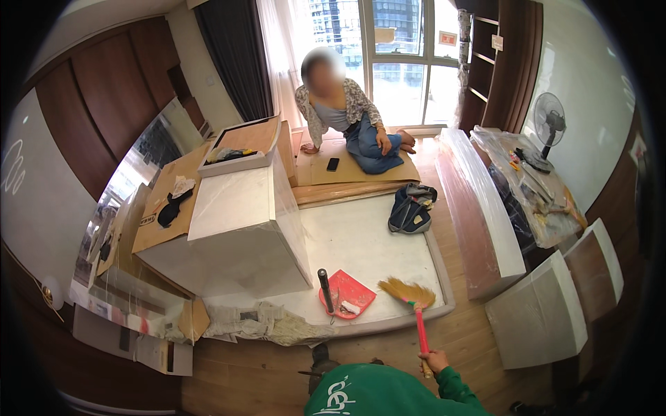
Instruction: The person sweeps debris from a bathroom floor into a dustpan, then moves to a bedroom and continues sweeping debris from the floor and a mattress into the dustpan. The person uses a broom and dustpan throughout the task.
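My right hand [434,361] is closed around the handle of a broom [422,333], near the lower edge. The broom has a pink-red shaft, a green binding and straw-coloured bristles, which lie over the white panel [361,239]. To the left of the bristles sits a red dustpan [357,290] with a dark upright handle and a crumpled white scrap in it. My green sleeve [461,394] reaches in from the bottom. My left hand is out of view.
Another person [347,118] sits on cardboard by the window, beside a phone [333,164]. A dark blue bag [411,209] stands on the panel. A white cabinet [243,232] rises at left. Wrapped furniture [479,215] and a fan [548,125] are at right. Crumpled sheeting [270,323] lies along the near edge.
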The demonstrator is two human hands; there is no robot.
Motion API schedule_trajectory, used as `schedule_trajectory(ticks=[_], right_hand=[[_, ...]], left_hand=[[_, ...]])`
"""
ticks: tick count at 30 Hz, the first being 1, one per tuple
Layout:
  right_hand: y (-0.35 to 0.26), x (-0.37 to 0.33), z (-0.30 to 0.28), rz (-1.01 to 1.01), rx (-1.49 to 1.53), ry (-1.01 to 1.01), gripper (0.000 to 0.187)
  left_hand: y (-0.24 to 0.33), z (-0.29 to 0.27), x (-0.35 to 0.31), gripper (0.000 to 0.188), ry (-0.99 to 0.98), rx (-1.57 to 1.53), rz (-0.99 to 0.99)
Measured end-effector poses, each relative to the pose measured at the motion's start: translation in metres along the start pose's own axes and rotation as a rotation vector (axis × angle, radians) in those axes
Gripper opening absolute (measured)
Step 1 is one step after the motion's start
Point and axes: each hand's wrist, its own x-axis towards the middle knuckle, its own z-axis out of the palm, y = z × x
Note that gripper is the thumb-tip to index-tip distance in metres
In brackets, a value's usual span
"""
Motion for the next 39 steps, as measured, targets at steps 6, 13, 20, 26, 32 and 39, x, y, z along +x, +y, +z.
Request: schedule_trajectory(ticks=[6,13,20,26,32,39], right_hand=[[0.001,0.014,0.001,0.087,0.058,-0.057,0.021],[0.011,0.034,-0.005,0.173,0.131,-0.045,0.022],[0.037,0.079,-0.021,0.304,0.316,-0.146,0.022],[0.072,0.070,-0.026,0.302,0.058,0.063,0.020],[0.082,0.001,-0.030,0.098,-0.129,0.278,0.028],[0.180,-0.031,-0.050,-0.117,-0.150,0.476,0.030]], left_hand=[[-0.054,-0.035,0.009,0.025,0.041,-0.046,-0.083],[-0.027,-0.077,0.024,0.027,0.151,-0.089,0.014],[0.069,-0.013,-0.022,0.016,0.100,-0.006,0.349],[0.106,0.033,-0.048,0.015,-0.129,-0.104,0.448],[0.138,0.046,-0.049,0.016,-0.209,-0.235,0.429],[0.172,0.061,-0.034,0.018,-0.233,-0.198,0.454]])
